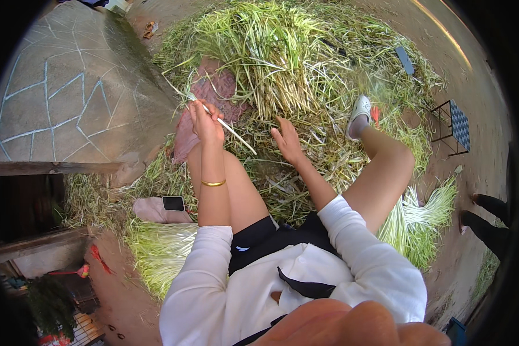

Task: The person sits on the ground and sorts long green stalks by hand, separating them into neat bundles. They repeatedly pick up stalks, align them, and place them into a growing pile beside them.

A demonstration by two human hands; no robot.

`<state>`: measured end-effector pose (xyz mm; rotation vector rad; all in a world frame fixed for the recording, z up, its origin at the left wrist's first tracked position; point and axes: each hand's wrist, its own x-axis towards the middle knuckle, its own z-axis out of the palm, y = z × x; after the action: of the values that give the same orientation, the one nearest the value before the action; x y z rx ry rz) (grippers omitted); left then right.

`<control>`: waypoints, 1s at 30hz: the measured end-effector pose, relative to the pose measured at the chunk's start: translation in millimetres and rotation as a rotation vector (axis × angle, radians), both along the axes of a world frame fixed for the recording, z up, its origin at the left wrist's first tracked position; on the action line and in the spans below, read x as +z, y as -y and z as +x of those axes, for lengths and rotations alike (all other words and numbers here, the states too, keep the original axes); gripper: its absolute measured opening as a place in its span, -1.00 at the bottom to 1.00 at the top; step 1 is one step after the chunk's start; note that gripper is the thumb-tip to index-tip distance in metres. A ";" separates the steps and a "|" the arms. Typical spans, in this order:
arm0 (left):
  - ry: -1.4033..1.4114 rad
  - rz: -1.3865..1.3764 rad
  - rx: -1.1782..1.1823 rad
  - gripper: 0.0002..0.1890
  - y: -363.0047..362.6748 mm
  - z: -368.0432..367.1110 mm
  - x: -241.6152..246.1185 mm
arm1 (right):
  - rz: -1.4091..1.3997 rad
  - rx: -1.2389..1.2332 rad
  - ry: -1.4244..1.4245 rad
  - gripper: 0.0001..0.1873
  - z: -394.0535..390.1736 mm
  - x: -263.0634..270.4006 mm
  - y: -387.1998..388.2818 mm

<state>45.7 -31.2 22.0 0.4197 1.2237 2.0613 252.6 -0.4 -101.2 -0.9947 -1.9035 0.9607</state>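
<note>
My left hand (207,119) is closed around a single white plant stalk (237,135), whose lower end slants down to the right; its thin leaves point up and left. My right hand (288,140) is empty with its fingers apart, just below the cut ends of a large heap of green-leaved stalks (281,78), perhaps garlic greens or chives. Whether a fingertip touches the heap is hard to tell. Under and between my legs lies a litter of brown and pale trimmings (324,147). A reddish, worn sheet (216,86) shows beside my left hand.
Cleaned white-stemmed bundles lie at my left (164,246) and right (419,220). A phone (173,203) rests on a pinkish cloth-like thing (149,210). At right are a small checked stool (459,127) and another person's legs (486,225). A stone-patterned slab (60,95) borders the left.
</note>
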 end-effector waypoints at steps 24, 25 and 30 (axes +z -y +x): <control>0.019 -0.304 -0.279 -0.74 -71.9 47.4 -29.4 | -0.066 -0.221 -0.233 -0.81 -20.3 -9.5 -200.5; -0.006 -0.315 -0.265 -0.73 -77.3 47.7 -30.7 | -0.013 -0.164 -0.338 -0.82 -16.1 -0.2 -182.6; 0.088 -0.410 -0.258 -0.75 -95.2 61.9 -44.1 | -0.200 0.027 -0.264 -0.84 -14.7 38.2 -125.4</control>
<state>107.6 64.0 -22.1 0.2721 1.4156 1.5481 237.9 125.0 -63.0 -0.9054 -1.6289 1.2521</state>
